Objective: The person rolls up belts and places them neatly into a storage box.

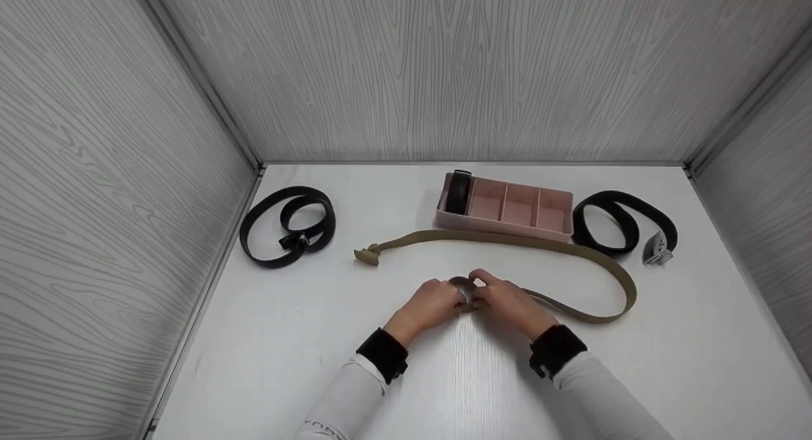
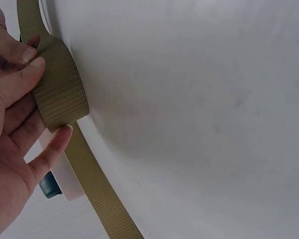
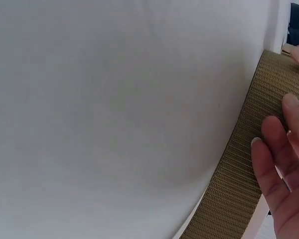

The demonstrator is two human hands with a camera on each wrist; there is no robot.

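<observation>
A tan webbing belt (image 1: 507, 239) lies in a wide curve on the white table, its tan buckle (image 1: 366, 256) at the far left end. The other end is wound into a small upright loop (image 2: 62, 84) between both hands. My left hand (image 1: 431, 304) pinches this loop at its left side, thumb on the webbing and the little finger along its edge in the left wrist view. On the right side, my right hand (image 1: 507, 304) holds the webbing with bent fingers. Its fingertips (image 3: 261, 149) lie against the ribbed band in the right wrist view.
Behind the belt stands a pink tray (image 1: 495, 226) with several compartments; a rolled dark belt (image 1: 458, 194) fills the leftmost one. A black belt (image 1: 250, 227) lies coiled at left. Another black belt (image 1: 625, 237) with a silver buckle (image 1: 656, 250) lies right of the tray. Grey panels (image 1: 438, 78) enclose the table.
</observation>
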